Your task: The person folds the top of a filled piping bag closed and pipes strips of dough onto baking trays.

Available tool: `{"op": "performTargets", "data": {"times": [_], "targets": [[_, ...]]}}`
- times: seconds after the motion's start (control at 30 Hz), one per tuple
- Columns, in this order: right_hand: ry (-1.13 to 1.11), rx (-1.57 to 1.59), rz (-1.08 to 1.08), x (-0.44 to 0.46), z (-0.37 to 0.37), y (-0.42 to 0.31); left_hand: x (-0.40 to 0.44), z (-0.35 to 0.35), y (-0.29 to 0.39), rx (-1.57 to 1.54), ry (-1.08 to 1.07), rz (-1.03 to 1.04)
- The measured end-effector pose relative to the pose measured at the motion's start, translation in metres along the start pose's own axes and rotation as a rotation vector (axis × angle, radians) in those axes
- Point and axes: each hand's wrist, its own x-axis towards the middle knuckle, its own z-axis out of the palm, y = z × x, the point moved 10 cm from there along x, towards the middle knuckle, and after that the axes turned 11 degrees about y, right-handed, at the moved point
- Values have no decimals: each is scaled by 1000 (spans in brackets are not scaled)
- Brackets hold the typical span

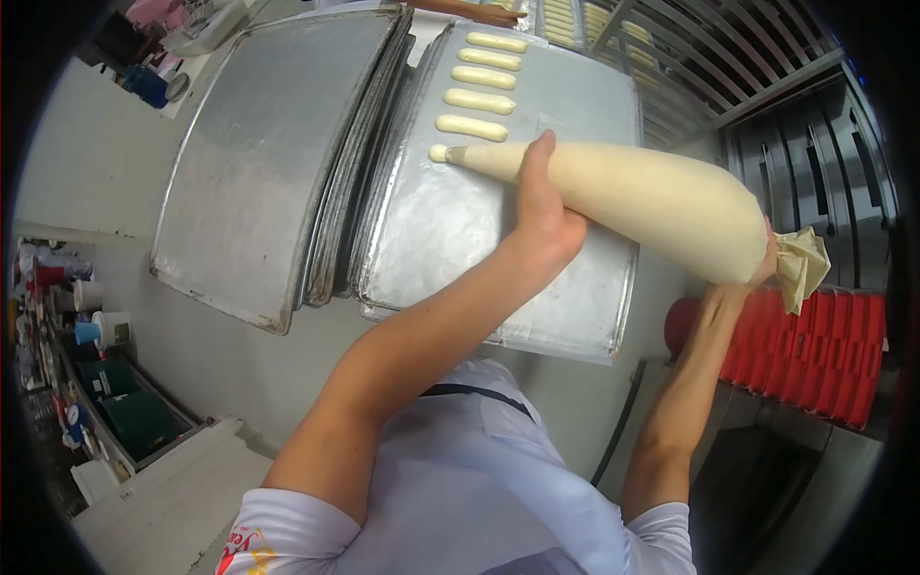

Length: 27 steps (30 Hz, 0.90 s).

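Observation:
A large, full piping bag [652,192] of pale batter lies slanted across the view, its metal nozzle [456,155] just above a baking tray [422,240]. A small blob of batter [438,153] sits at the nozzle's tip. Several piped batter strips [479,101] form a column on the tray beyond it. My left hand [548,211] supports the bag toward its narrow end, thumb up along the side and the other fingers hidden beneath. At the wide end, my right hand [762,264] grips the bag by its twisted neck, mostly hidden behind the bag.
To the left stands a stack of metal trays [249,144]. A metal rack [719,57] rises at the back right, near more trays of piped strips [561,19]. Red stacked crates [800,355] are at the right. Another person's hand [494,13] shows at the far edge.

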Motion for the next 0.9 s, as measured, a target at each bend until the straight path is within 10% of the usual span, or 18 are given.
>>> {"op": "performTargets", "data": {"times": [0.33,0.43,0.57,0.67,0.77,0.9], "targets": [[-66,-4,-58,-18,-19,-38,0,2,-55,-12,47,-111],[32,-904,-556,15,-79,-54,-9,7,-62,3,41,-115],[20,-1265,-790,-15,-47,-68,-29,19,-50,51,-6,-61],[-244,126,-62,-95,59,-67,-41,15,-29,81,-39,-5],[-143,-1056,-689,-78,38,-68,-49,-2,-8,33,-17,-23],[-79,-779,-520,-71,29,-53,-46,-14,4,23,14,-25]]}}
